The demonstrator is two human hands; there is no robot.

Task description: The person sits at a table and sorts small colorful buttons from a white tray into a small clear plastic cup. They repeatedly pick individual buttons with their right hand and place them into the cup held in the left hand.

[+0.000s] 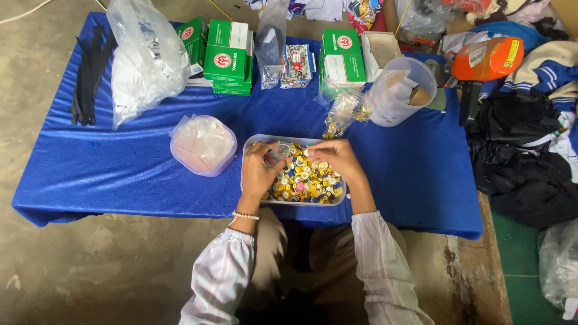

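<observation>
Pinching a small clear bag [279, 150] in your left hand [260, 170] above the button tray [253, 144], your right hand [333, 157] held one button; a loose grip risked spilling buttons beside it.

Clear tray [250, 144] of small, mostly yellow buttons [304, 180] — perhaps caps.

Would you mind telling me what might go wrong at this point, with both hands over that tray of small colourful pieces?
1. The left hand seems to hold a small clear bag above the tray; pieces dropped by the right hand could miss its mouth.
2. The tray sits near the front edge of the blue cloth; a nudge might tip it off.
3. The clear jug behind could be knocked when reaching.
</observation>
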